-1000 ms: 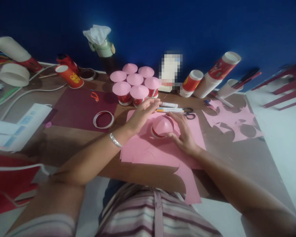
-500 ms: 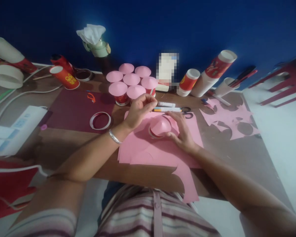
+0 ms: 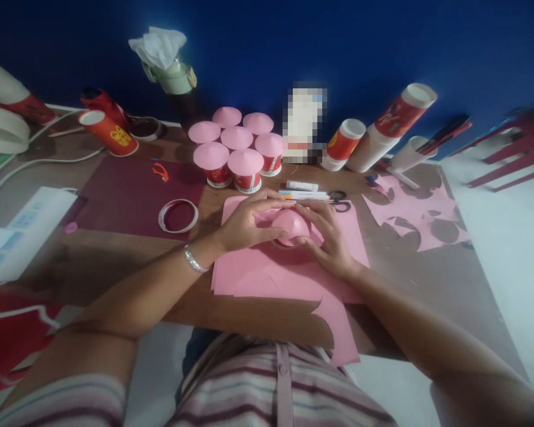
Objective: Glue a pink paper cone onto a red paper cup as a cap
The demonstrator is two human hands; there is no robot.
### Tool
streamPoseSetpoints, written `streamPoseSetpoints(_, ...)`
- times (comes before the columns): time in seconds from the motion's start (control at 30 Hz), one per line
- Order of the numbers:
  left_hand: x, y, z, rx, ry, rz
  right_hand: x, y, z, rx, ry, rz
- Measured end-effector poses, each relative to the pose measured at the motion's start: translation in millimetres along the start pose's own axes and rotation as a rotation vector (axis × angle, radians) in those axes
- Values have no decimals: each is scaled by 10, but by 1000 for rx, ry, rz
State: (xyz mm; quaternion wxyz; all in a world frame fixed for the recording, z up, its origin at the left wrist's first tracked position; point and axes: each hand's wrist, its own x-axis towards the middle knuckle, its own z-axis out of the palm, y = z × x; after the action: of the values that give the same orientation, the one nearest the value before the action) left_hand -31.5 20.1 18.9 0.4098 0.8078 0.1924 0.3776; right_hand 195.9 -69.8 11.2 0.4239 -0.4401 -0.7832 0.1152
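Observation:
A pink paper cone (image 3: 290, 224) sits on a cup in the middle of a pink paper sheet (image 3: 267, 273). My left hand (image 3: 244, 222) curls round the cone's left side, fingers pressed on it. From the right, my right hand (image 3: 327, 237) wraps its fingers round the cone. Behind them stands a cluster of several red cups capped with pink cones (image 3: 235, 148).
Pens (image 3: 303, 194) and scissors (image 3: 340, 201) lie just behind the hands. A tape ring (image 3: 178, 214) rests on a dark red sheet (image 3: 133, 198) at left. Cut pink scraps (image 3: 416, 216) lie at right, stacked cups (image 3: 389, 127) against the blue wall, a white box (image 3: 22, 228) far left.
My left hand has come down from above the pens onto the cone's left side. The right hand has stayed on the cone. The view shifted slightly.

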Motion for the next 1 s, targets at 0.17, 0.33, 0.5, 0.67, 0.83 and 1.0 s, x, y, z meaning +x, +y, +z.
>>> streamPoseSetpoints(0.17, -32, -6, -8, 53, -10, -13, -20, 10, -4, -20, -30, 22)
streamPoseSetpoints(0.33, -30, 35, -10, 48, -4, -18, -28, 8, -20, -24, -23, 26)
streamPoseSetpoints(0.5, -36, 26, 43, -158, 34, -131, -5, -22, -24, -33, -23, 30)
streamPoseSetpoints(0.67, -52, -29, 109, -253, -5, -187, 30, -81, 7, -30, -23, 24)
streamPoseSetpoints(0.83, -55, -30, 124, -279, -13, -220, 31, -93, 12, -38, -21, 42)
streamPoseSetpoints(1.0, -24, 57, 129, -355, -16, -305, 13, -61, 12, -24, -14, 32)
